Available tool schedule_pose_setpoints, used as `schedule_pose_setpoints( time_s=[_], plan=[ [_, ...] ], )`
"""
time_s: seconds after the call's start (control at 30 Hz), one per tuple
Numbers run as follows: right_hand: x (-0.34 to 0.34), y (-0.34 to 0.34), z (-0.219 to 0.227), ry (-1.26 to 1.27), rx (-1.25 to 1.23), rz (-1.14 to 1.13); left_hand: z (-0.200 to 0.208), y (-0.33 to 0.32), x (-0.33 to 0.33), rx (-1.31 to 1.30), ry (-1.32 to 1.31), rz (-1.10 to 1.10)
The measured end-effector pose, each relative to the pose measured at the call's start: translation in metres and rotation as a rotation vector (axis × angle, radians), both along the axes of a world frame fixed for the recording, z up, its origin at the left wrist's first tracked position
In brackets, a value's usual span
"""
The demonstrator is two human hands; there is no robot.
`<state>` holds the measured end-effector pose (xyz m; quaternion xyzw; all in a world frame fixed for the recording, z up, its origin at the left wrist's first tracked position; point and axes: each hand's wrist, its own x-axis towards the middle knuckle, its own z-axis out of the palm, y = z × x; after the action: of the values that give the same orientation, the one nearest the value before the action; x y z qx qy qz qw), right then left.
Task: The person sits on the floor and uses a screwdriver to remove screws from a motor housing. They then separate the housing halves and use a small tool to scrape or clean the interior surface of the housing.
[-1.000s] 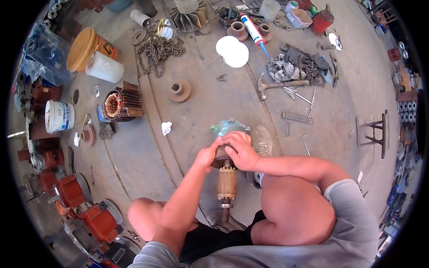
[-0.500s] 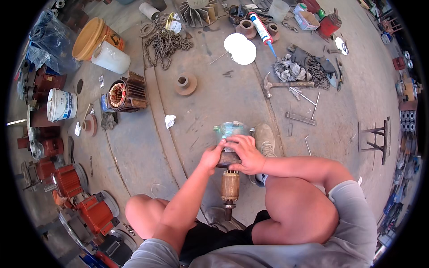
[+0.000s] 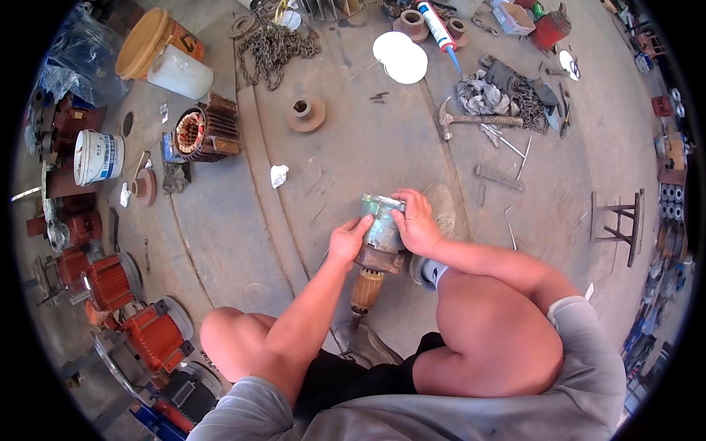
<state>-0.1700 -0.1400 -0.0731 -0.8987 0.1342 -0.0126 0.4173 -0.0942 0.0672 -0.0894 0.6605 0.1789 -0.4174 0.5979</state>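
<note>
A motor rotor (image 3: 366,289) with a brown ribbed core and a dark shaft slants between my bent legs. On its far end sits a rusty collar (image 3: 379,259), and beyond that a worn green-grey metal housing (image 3: 382,234). My left hand (image 3: 348,241) grips the housing's left side, thumb pressed on its face. From the right, my right hand (image 3: 418,226) wraps the housing's other side, its fingers curling over the far rim. The shaft's near end points down by my shoe (image 3: 368,344). What lies under the housing is hidden.
A motor stator (image 3: 209,132), an orange bucket (image 3: 143,44) and a chain (image 3: 272,55) lie to the far left. A flanged hub (image 3: 306,115) stands ahead. A hammer (image 3: 482,120), rods and a small stand (image 3: 621,228) are on the right; orange motors (image 3: 156,336) line the left.
Both hands have shifted from around the rusty collar to the housing's sides. The housing is now tipped up, and the rotor's shaft end has swung left.
</note>
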Motion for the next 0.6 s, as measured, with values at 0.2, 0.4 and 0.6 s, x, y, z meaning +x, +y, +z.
schedule_pose_setpoints(
  time_s=[0.2, 0.4, 0.6],
  plan=[
    [0.002, 0.012, 0.011, 0.029, 0.015, 0.102, -0.042, 0.017, -0.006, 0.153, 0.015, 0.060],
    [0.017, 0.006, 0.006, 0.135, -0.017, 0.204, -0.063, 0.041, 0.012, 0.477, -0.260, -0.294],
    [0.018, -0.002, 0.002, 0.127, 0.058, 0.247, -0.044, 0.108, 0.065, 0.551, -0.476, -0.403]
  ],
)
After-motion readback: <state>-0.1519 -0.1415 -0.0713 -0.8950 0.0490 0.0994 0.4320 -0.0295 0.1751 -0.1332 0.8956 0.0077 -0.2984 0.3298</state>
